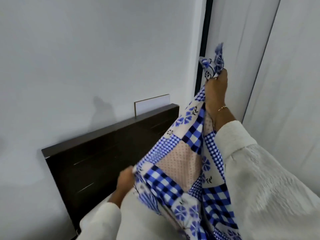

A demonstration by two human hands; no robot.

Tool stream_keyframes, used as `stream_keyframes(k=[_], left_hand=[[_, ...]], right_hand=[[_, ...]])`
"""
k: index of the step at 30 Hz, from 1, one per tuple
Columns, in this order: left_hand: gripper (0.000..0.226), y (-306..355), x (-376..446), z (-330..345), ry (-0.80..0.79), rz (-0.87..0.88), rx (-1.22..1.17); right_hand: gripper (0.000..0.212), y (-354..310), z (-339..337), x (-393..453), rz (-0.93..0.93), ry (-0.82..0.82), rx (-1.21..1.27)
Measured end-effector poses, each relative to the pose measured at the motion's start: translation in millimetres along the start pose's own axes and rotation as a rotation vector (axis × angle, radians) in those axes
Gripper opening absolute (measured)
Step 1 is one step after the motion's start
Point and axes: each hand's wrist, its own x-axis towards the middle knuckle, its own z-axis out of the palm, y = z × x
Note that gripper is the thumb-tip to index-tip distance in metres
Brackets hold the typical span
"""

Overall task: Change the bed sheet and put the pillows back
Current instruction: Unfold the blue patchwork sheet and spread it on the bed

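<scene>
While the right hand (216, 84) is raised high, its fingers (223, 73) are curled tight around a bunched corner of the blue patchwork sheet (176, 163) | left hand (125, 181) lower, blurred, holding the sheet's edge | sheet hangs between them before the dark headboard (97, 158)

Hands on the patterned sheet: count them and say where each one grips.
2. The right hand grips a bunched corner of the sheet held high; the left hand holds its lower edge near the headboard.
</scene>
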Motion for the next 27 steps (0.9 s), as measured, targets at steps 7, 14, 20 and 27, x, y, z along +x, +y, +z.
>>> stream_keyframes(k=[7,14,20,27], left_hand=[[0.024,147.5,40.1,-170.1,0.987,0.213,-0.716],[0.009,162.8,14.2,-214.6,0.856,0.376,-0.268],[0.047,66.4,14.8,-187.6,0.321,0.179,0.233],[0.068,-45.4,-23.4,-138.8,-0.298,-0.034,0.693]], right_hand=[[0.045,59.8,19.1,-66.8,-0.392,-0.716,-0.532],[0.044,109.8,50.6,-133.6,-0.643,-1.015,-0.899],[0.028,117.5,41.5,-119.0,0.482,-0.405,-0.48],[0.028,103.8,46.8,-76.7,0.965,0.044,0.677]])
